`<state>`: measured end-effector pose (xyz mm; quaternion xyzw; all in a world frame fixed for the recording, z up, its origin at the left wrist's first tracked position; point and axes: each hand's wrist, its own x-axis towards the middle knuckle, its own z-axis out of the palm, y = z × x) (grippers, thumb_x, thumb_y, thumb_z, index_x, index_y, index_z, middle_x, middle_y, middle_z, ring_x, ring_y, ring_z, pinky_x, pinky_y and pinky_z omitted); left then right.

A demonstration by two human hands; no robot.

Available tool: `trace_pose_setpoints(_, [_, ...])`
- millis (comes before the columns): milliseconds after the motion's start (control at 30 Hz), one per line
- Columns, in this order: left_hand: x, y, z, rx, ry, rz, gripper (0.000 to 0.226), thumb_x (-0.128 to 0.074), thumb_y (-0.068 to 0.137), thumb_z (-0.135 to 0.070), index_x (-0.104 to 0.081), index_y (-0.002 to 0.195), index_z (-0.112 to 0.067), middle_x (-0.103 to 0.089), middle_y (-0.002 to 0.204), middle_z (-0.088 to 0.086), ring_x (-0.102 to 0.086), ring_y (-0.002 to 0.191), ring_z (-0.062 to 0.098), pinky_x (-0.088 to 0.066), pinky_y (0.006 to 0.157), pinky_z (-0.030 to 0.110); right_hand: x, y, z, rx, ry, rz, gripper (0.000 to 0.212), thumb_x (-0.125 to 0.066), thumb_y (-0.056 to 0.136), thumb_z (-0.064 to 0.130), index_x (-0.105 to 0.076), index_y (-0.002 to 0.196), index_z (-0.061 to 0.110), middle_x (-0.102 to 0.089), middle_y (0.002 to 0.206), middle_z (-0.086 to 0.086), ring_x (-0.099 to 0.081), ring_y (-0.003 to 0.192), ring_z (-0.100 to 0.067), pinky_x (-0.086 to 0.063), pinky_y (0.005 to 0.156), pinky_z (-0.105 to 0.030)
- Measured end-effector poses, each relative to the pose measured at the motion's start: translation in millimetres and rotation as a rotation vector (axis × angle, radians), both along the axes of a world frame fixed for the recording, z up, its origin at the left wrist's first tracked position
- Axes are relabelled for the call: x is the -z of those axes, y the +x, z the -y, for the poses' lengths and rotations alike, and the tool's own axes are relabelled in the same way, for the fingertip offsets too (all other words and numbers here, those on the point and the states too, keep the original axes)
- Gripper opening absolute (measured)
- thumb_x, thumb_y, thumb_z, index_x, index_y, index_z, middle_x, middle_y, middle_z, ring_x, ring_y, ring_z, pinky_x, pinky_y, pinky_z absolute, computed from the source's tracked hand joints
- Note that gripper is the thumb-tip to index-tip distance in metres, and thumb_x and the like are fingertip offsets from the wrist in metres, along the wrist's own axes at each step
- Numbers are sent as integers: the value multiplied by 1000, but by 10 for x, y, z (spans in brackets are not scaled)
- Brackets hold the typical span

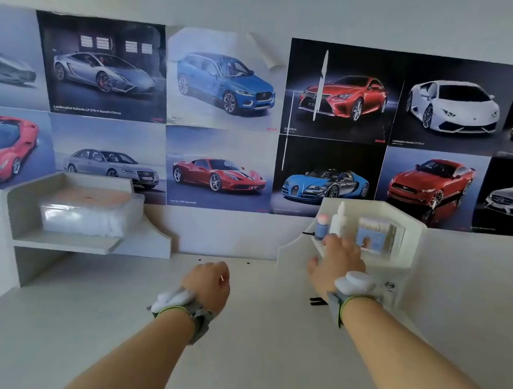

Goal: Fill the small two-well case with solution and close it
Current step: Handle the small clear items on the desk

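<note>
Two hands out over the white surface (258, 346), each with a padded band at the wrist. No two-well case in plain sight; possibly inside the curled left hand or on the corner shelf (409, 238), but impossible to tell.

Step in hand, by the look of it: fetching the solution. Right hand (337, 261) stretched forward to the corner shelf, palm down, fingers (330, 239) loosely spread and reaching just in front of the white bottle (339, 221), not yet closed on anything. Beside the bottle on the shelf, toward the left, a small blue bottle with a pink cap (321, 226); on the bottle's other side, a pale box (373, 234).

To do it well: close around the white bottle's body low down, thumb on one side and fingers on the other, and lift straight up so as not to knock over the small blue bottle just beside it. Best kept upright on the way back to the surface, with the cap on until over the wells.

Left hand (207, 282) held well short of the shelf, low over the surface, back of the hand up, curled into a loose fist with fingers pressed together; whether holding anything, cannot say. Forearm angled inward from the lower left.
</note>
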<state>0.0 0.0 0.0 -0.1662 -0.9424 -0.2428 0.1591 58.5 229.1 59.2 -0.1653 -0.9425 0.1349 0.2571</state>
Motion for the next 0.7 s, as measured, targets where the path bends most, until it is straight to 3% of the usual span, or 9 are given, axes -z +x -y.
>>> trace_pose_setpoints(100, [133, -92, -87, 13, -67, 63, 14, -41, 87, -27, -55, 85, -27, -64, 90, -2, -57, 80, 21, -45, 67, 30, -35, -80, -188, 153, 35, 14, 42, -50, 85, 35, -48, 121, 13, -49, 127, -13, -39, 124, -35, -41, 91, -41])
trace_pose_setpoints(233, [380, -172, -155, 3, -106, 136, 13, -38, 83, -35, -49, 78, -31, -59, 85, -7, -55, 74, 18, -40, 61, 28, 9, -162, -296, 243, -40, -56, 36, -56, 79, 30, -57, 110, 12, -59, 111, -13, -54, 102, -33, -40, 77, -38])
trace_pose_setpoints(400, [593, -221, -185, 21, -279, 150, 14, -39, 86, -41, -49, 87, -31, -44, 87, -7, -39, 81, 16, -33, 68, 30, 116, -256, -491, 266, -3, 129, 54, -42, 87, 48, -40, 129, 15, -42, 135, -13, -40, 120, -33, -36, 88, -40])
trace_pose_setpoints(700, [732, -129, -158, -32, -206, 32, 16, -34, 86, -42, -46, 90, -32, -44, 90, -7, -39, 86, 18, -29, 72, 31, 109, -275, -531, 232, 16, 182, 63, -36, 87, 57, -34, 137, 19, -30, 148, -9, -30, 131, -33, -31, 100, -46])
